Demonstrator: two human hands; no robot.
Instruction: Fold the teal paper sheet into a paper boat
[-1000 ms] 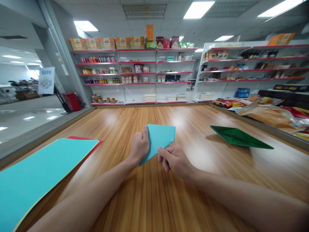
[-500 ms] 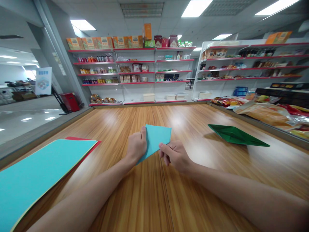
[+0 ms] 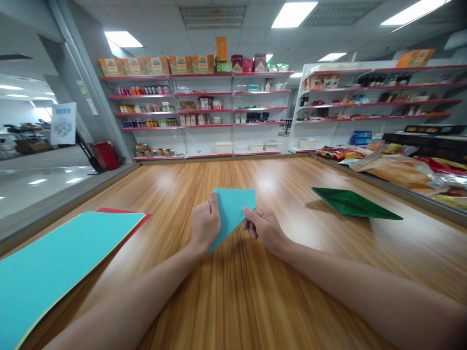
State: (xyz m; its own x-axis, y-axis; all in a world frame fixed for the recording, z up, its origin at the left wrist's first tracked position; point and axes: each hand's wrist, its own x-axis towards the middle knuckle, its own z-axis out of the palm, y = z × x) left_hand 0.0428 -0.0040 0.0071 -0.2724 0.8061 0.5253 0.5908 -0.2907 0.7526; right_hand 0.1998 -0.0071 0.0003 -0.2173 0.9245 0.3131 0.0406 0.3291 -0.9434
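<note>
A folded piece of light blue paper (image 3: 233, 206) is held up above the wooden table, between my two hands. My left hand (image 3: 206, 221) grips its left edge, thumb on top and fingers curled behind. At the paper's right edge, my right hand (image 3: 264, 226) pinches it between thumb and bent fingers. The paper narrows to a point at the bottom, near my left wrist. To the right on the table lies a folded green paper shape (image 3: 355, 203) with long pointed ends; neither hand touches it.
A stack of coloured paper (image 3: 73, 257), light blue on top with yellow and red edges below, lies at the left of the wooden table (image 3: 226, 301). Snack packets (image 3: 397, 170) fill a bin beyond the right edge. Stocked shelves (image 3: 204, 112) stand behind.
My right hand has shifted slightly up along the paper's right edge. The blue paper has turned a little, its top edge now nearly level. Both hands still hold it.
</note>
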